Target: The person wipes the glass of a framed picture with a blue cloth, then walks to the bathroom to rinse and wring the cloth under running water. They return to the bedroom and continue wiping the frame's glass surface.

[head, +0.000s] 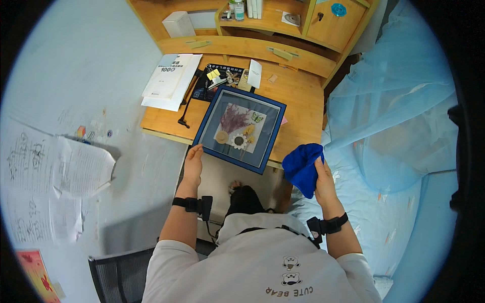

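Note:
A blue picture frame [239, 129] with dried flowers, a white daisy-like flower and a green butterfly behind its pane lies tilted on the wooden desk, its near corner reaching past the desk's front edge. My left hand [194, 164] is at the frame's lower left corner, fingers bent against it; how firmly they grip is hard to tell. To the right of the frame, my right hand [324, 178] holds a crumpled dark blue cloth [303, 168] between thumb and fingers, away from the frame.
Behind the frame, a black mat [201, 89] bears clips and small metal things. Papers [166, 81] and a black-headed hammer [193, 85] lie to the left. Shelves with drawers [246, 47] rise at the back. On the right are a bed [363, 212] and a blue net curtain [394, 106].

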Available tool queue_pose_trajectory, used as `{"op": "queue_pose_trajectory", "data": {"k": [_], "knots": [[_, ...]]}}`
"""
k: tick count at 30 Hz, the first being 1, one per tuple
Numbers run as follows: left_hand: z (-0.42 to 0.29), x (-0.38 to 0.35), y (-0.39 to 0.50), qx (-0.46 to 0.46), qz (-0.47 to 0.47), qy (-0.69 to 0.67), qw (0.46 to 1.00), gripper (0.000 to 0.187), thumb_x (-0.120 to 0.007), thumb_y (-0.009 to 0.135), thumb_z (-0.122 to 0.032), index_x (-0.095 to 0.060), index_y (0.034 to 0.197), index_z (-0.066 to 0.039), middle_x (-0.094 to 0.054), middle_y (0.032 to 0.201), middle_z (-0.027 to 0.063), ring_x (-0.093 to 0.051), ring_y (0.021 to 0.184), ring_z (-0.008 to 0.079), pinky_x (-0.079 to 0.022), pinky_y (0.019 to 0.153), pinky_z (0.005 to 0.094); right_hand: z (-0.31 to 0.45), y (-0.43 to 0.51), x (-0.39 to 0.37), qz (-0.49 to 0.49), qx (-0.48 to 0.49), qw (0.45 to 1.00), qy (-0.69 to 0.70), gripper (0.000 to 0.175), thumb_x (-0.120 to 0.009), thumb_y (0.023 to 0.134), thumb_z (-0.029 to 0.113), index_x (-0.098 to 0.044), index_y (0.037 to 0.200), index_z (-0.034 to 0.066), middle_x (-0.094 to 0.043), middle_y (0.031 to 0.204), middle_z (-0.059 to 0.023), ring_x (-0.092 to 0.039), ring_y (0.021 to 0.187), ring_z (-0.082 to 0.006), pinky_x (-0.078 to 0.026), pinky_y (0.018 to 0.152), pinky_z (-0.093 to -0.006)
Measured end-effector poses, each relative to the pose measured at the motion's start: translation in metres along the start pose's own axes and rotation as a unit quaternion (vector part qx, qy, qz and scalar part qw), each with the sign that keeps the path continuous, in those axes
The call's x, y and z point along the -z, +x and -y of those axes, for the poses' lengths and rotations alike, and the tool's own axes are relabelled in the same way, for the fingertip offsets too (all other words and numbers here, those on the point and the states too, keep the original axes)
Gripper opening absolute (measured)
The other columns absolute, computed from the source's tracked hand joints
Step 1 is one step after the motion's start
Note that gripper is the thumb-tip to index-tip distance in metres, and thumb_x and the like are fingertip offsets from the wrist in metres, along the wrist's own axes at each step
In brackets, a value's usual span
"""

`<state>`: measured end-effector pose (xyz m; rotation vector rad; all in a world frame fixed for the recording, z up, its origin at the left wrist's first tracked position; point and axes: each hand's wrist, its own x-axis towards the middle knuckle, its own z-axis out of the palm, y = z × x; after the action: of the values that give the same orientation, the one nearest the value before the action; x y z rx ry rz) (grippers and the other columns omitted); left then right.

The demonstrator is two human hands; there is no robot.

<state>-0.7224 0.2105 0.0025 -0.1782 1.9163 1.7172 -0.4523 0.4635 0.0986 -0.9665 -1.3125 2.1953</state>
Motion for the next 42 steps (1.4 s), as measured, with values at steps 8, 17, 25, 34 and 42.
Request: {"op": "queue_pose_trajectory", "data": {"k": [8, 17, 25, 34, 42], "knots": [[-0.028, 0.033, 0.100, -0.108, 0.131, 0.300, 0.939, 0.050, -0.055, 0.092, -0.028, -0.046, 0.132, -0.002, -0.051, 0.125, 0.0132, -0.050, 0.112, 0.0220, -0.038, 0.096, 0.0304, -0.041, 0.064, -0.088, -0.084, 0.093, 0.983, -0.131, 0.039, -0.054, 0.094, 0.027, -0.053, 0.123, 0.0008, -0.058, 0.109, -0.0072, -0.053, 0.097, -0.0141, -0.044, 0.086, -0.0281], [-0.047, 0.030, 0.164, -0.102, 0.308, 0.438, 0.838, 0.042, -0.060, 0.085, -0.027, -0.053, 0.123, -0.009, -0.062, 0.101, 0.0150, -0.060, 0.091, 0.0282, -0.048, 0.079, 0.0378, -0.126, 0.121, -0.217, 0.026, 0.179, 0.720, -0.670, 0.047, -0.067, 0.081, 0.027, -0.056, 0.125, 0.0154, -0.042, 0.135, -0.0146, -0.040, 0.124, -0.0333, -0.036, 0.100, -0.0429], [-0.057, 0.029, 0.161, -0.121, 0.305, 0.512, 0.794, 0.052, -0.063, 0.083, -0.023, -0.043, 0.130, -0.013, -0.060, 0.109, 0.0151, -0.060, 0.098, 0.0325, -0.048, 0.082, 0.0406, -0.147, 0.143, -0.236, 0.100, 0.168, 0.623, -0.757, 0.052, -0.061, 0.085, 0.027, -0.046, 0.134, 0.0192, -0.034, 0.145, -0.0077, -0.025, 0.136, -0.0301, -0.024, 0.109, -0.0464], [-0.059, 0.031, 0.168, -0.141, 0.334, 0.509, 0.781, 0.055, -0.064, 0.083, -0.023, -0.042, 0.132, -0.011, -0.061, 0.108, 0.0150, -0.060, 0.098, 0.0312, -0.048, 0.082, 0.0395, -0.138, 0.237, -0.239, -0.035, 0.219, 0.616, -0.756, 0.051, -0.058, 0.086, 0.018, -0.046, 0.135, 0.0184, -0.036, 0.144, -0.0079, -0.029, 0.135, -0.0315, -0.028, 0.107, -0.0479], [-0.080, 0.021, 0.169, -0.100, 0.357, 0.512, 0.775, 0.057, -0.065, 0.082, -0.021, -0.041, 0.133, -0.012, -0.064, 0.099, 0.0134, -0.062, 0.093, 0.0294, -0.048, 0.080, 0.0394, -0.135, 0.195, -0.240, 0.109, 0.199, 0.657, -0.719, 0.054, -0.060, 0.083, 0.032, -0.048, 0.132, 0.0148, -0.038, 0.142, -0.0085, -0.028, 0.134, -0.0311, -0.023, 0.110, -0.0485]]}}
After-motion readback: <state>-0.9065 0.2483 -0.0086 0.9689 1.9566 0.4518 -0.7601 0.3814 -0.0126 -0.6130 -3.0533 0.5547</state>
